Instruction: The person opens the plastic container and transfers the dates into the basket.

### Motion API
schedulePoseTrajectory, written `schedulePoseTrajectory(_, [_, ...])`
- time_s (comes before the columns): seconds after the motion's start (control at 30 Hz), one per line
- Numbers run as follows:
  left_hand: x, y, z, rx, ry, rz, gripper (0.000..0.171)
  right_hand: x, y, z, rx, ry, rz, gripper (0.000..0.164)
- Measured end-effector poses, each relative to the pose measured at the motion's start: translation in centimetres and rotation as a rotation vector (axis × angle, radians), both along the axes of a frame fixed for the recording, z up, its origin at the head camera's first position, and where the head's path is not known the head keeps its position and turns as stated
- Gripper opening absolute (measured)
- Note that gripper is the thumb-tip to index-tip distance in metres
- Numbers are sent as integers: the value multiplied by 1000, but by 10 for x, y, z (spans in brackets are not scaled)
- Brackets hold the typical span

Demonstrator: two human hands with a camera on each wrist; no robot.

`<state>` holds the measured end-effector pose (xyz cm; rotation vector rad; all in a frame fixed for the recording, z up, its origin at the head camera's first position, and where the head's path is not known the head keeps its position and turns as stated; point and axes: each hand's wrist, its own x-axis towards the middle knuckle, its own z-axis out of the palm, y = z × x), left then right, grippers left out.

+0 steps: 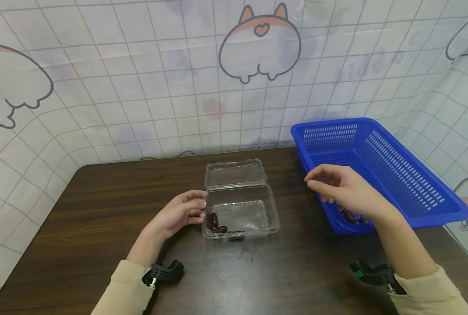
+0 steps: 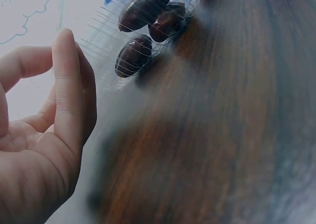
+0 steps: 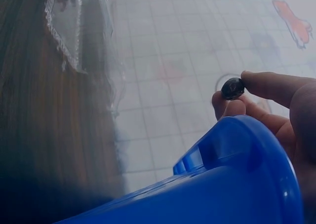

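A clear plastic clamshell box (image 1: 239, 214) lies on the table with its lid (image 1: 235, 173) folded back. Several dark brown, shiny dates (image 1: 214, 220) lie in its near left corner, and the left wrist view shows a date (image 2: 133, 56) close through the plastic. My left hand (image 1: 182, 212) rests its fingertips against the box's left side, fingers loosely bent. Over the left rim of a blue basket (image 1: 419, 179), my right hand (image 1: 346, 188) pinches one date (image 3: 232, 88) between thumb and fingertips. More dates (image 1: 350, 216) sit at the basket's near left end, partly hidden by this hand.
The dark wooden table (image 1: 100, 210) carries the box in the middle and the basket on the right. A white gridded cloth (image 1: 159, 87) with cartoon drawings hangs along the back and both sides. Dark straps with cameras circle both wrists.
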<state>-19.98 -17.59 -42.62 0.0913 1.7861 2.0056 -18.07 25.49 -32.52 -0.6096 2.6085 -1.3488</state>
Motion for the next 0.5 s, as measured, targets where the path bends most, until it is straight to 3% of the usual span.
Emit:
schedulePoseTrajectory(0.3, [0,-1,1,9,5,-3,53,0,4,0,-4,-14,-20,25])
schedulePoseTrajectory(0.5, [0,1,1,5,10,0,51,1,9,-1,4,29,-28,25])
